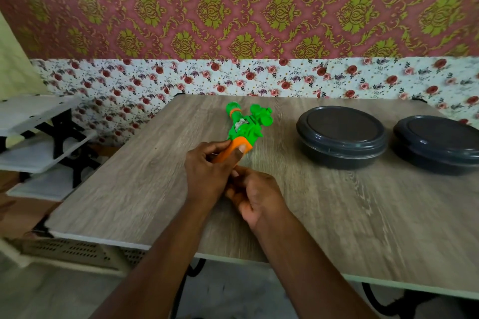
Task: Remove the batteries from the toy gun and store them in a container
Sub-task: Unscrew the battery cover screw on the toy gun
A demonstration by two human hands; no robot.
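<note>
Left hand (207, 176), right hand (255, 197): bare. Left forearm (166, 248), right forearm (298, 248): bare, slender, uncovered to frame edge. Left thumbnail (242, 148): short, pale.

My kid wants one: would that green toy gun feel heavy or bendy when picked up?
Probably light: the left hand holds the toy gun out by its orange handle. Likely stiff: the plastic body shows no sag. Its knobbly shape should hardly roll.

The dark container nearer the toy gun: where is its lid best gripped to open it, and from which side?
Probably the lid rim at its near edge, coming from above with the right hand, which is closer. The container sits flat and closed, and the lid overhangs the base, giving fingertips a lip.
</note>
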